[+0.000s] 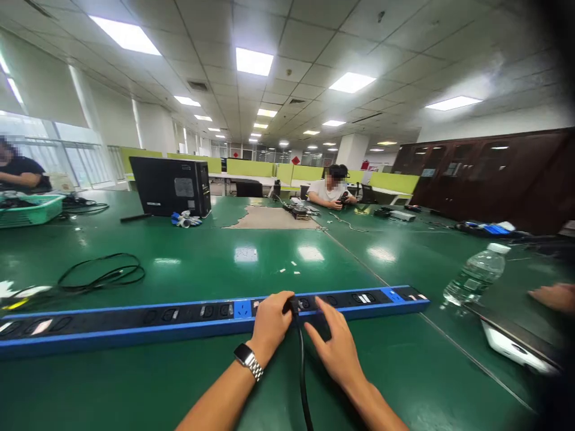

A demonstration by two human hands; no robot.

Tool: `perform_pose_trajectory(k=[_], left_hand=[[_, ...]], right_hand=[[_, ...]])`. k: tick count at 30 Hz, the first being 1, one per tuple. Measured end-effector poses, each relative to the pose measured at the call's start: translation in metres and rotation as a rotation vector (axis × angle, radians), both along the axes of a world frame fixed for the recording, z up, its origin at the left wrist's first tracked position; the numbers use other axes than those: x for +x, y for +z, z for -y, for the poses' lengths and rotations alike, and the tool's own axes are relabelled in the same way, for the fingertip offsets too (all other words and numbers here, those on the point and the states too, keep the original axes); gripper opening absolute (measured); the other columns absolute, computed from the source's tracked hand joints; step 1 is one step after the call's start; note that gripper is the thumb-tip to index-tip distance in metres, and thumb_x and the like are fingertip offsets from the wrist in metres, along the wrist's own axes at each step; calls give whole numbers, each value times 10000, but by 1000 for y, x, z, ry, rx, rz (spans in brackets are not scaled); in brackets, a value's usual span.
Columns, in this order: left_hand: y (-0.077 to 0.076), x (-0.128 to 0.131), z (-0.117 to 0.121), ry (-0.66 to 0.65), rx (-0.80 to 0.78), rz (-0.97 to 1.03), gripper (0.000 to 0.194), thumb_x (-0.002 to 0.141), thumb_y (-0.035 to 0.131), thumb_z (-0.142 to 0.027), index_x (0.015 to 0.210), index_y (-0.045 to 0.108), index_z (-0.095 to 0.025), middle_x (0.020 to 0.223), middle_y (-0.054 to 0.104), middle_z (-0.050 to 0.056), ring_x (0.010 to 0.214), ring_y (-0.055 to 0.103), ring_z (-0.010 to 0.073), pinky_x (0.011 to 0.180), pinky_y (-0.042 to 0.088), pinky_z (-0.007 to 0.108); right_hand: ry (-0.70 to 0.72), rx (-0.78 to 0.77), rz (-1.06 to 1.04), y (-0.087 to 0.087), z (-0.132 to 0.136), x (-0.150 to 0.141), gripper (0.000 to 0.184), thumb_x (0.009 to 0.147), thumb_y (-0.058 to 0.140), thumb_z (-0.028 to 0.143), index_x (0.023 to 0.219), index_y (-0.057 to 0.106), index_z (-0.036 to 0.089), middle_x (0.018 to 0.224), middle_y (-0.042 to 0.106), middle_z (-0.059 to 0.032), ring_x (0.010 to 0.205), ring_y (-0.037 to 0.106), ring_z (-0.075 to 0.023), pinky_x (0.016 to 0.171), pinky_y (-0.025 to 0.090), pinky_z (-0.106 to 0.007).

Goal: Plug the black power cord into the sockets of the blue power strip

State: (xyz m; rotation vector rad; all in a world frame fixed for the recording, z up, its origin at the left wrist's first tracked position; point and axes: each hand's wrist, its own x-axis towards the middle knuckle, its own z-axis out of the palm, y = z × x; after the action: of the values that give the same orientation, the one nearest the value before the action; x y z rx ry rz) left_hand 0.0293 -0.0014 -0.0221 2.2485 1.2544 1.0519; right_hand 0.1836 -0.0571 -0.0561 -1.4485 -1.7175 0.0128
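Observation:
A long blue and black power strip (135,320) lies across the green table (224,263) in front of me. My left hand (272,323), with a watch on its wrist, is closed on a black plug (294,305) seated in a socket near the strip's middle. The plug's black cable (302,371) runs down toward me between my arms. My right hand (335,344) rests beside the plug with fingers stretched out, touching the strip's front edge.
A clear water bottle (476,275) and a white device (516,347) lie to the right, near another person's hand (554,296). A coiled black cable (105,276) lies left. A black computer case (171,187) and a green basket (29,209) stand farther back, with two seated people.

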Motion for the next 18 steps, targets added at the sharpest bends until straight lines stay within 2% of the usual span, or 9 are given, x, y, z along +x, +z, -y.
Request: perform_pose_trajectory(k=[2, 4, 7, 10, 12, 13, 15, 18], left_hand=[[-1, -4, 3, -8, -7, -19, 518, 790, 528, -32, 1287, 550, -175, 1207, 678, 101, 1095, 628, 226, 981, 500, 378], [1, -21, 6, -13, 52, -77, 663, 751, 579, -36, 1386, 442, -168, 1319, 603, 125, 1207, 558, 251, 1040, 454, 417], [4, -82, 13, 18, 192, -151, 744, 714, 709, -161, 1399, 422, -216, 1414, 523, 105, 1296, 469, 286, 1100, 379, 477], [1, -164, 18, 269, 222, -175, 449, 800, 667, -298, 1234, 583, -214, 1243, 653, 96, 1167, 570, 288, 1034, 421, 498], [-3, -203, 19, 419, 191, -160, 376, 840, 616, -345, 1181, 617, -186, 1158, 691, 105, 1090, 613, 288, 985, 453, 493], [-4, -212, 19, 458, 168, -147, 369, 849, 603, -354, 1170, 623, -174, 1139, 698, 108, 1071, 624, 285, 972, 463, 483], [-5, -211, 18, 446, 136, -120, 374, 845, 606, -347, 1171, 626, -163, 1137, 699, 107, 1066, 628, 276, 969, 470, 458], [-1, -178, 16, 235, 141, -97, 411, 831, 627, -301, 1228, 599, -197, 1192, 677, 88, 1109, 603, 256, 998, 451, 437]], right_hand=[[153, -12, 40, 14, -21, -13, 507, 889, 514, 312, 1384, 455, 221, 1350, 576, -103, 1237, 545, -243, 1032, 459, -464], [245, -4, 50, 23, -40, -27, 449, 908, 483, 300, 1347, 504, 205, 1308, 612, -107, 1192, 585, -234, 1001, 487, -434], [246, 55, 13, 28, -53, -55, 373, 921, 495, 352, 1230, 600, 169, 1191, 679, -127, 1082, 650, -235, 954, 516, -408], [290, 41, 38, 24, -54, -90, 338, 915, 519, 350, 1183, 620, 172, 1111, 706, -114, 1001, 669, -227, 902, 531, -385], [290, 8, 58, 22, -53, -112, 317, 912, 524, 339, 1165, 622, 176, 1042, 715, -102, 936, 669, -223, 852, 537, -376], [282, -7, 60, 21, -52, -122, 309, 912, 524, 335, 1158, 621, 176, 1020, 714, -98, 915, 665, -221, 834, 536, -373], [267, -28, 60, 20, -51, -137, 296, 915, 521, 334, 1143, 621, 175, 1010, 710, -96, 912, 654, -224, 825, 529, -379], [271, -41, 107, 22, -48, -143, 303, 919, 505, 307, 1180, 604, 190, 1099, 699, -95, 1013, 630, -239, 973, 452, -476]])
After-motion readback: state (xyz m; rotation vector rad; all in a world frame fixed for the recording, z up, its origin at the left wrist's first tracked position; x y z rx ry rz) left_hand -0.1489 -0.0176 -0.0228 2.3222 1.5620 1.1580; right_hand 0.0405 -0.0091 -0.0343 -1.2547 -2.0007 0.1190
